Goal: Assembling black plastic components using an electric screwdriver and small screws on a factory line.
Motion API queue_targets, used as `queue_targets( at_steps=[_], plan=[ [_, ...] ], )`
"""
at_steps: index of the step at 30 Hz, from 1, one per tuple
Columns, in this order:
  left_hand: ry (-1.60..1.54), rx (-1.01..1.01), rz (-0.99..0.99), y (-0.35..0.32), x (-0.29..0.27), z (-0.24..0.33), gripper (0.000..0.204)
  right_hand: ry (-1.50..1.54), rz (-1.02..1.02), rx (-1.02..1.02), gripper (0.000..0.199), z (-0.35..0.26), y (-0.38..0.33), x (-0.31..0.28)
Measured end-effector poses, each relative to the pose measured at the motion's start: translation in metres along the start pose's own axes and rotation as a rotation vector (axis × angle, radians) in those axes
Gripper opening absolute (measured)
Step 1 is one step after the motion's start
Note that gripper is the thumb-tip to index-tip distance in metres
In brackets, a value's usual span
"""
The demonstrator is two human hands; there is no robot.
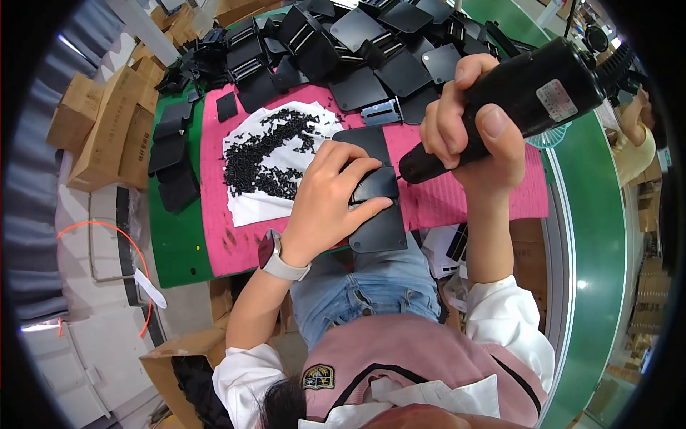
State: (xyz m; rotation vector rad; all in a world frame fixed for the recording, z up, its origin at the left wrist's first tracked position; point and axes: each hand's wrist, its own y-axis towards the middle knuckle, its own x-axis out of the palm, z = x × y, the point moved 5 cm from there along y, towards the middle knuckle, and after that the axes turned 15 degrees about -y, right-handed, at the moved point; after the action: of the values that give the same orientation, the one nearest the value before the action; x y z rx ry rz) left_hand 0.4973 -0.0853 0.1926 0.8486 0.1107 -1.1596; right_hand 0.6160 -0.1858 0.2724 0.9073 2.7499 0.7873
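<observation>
A flat black rectangular plastic plate [371, 214] is lying on the near edge of a pink ribbed mat [443, 196], a little right of the picture's centre, with a smaller black rectangular plastic piece [374, 184] sitting on top of it. The left hand [330, 196] is pressing down on that smaller piece: the fingers are spread and lying flat over it, the thumb running along its near edge, pinning rather than lifting it. A pale watch [275, 259] is sitting on that wrist at seven o'clock from the plate.

At one o'clock from the plate, the right hand [471, 129] is wrapping fully closed around a black cylindrical electric screwdriver [511, 100], whose tapered nose is pointing down toward the smaller piece's right end. Whether the tip is touching it cannot be told.

At ten o'clock, a white sheet [250, 204] is lying on the mat, covered with a scattered heap of small black screws [268, 154]. At twelve o'clock, a large pile of black plastic plates and brackets [357, 50] is filling the far side of the green bench [175, 243]. At nine o'clock, beyond the bench, brown cardboard boxes [107, 125] are stacked on the floor. At three o'clock, a green conveyor belt [604, 236] is curving past, and another person's arm in a yellow sleeve [636, 146] is showing beside it.
</observation>
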Motion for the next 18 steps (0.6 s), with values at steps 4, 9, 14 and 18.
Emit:
queue_targets(
  at_steps=[4, 9, 14, 18],
  plan=[
    [-0.018, -0.011, 0.033, 0.002, 0.000, 0.000, 0.040, -0.019, -0.073, 0.027, 0.041, -0.003, 0.004, 0.008],
    [-0.033, -0.022, 0.036, 0.001, 0.001, -0.002, 0.038, -0.044, -0.116, 0.035, 0.040, -0.001, 0.005, 0.012],
    [-0.030, -0.035, 0.017, 0.001, 0.001, -0.001, 0.037, 0.026, -0.120, 0.059, 0.040, 0.001, 0.005, 0.010],
    [-0.036, -0.018, 0.015, 0.003, 0.002, -0.001, 0.037, -0.003, -0.154, 0.065, 0.039, 0.005, 0.008, 0.013]
  ],
)
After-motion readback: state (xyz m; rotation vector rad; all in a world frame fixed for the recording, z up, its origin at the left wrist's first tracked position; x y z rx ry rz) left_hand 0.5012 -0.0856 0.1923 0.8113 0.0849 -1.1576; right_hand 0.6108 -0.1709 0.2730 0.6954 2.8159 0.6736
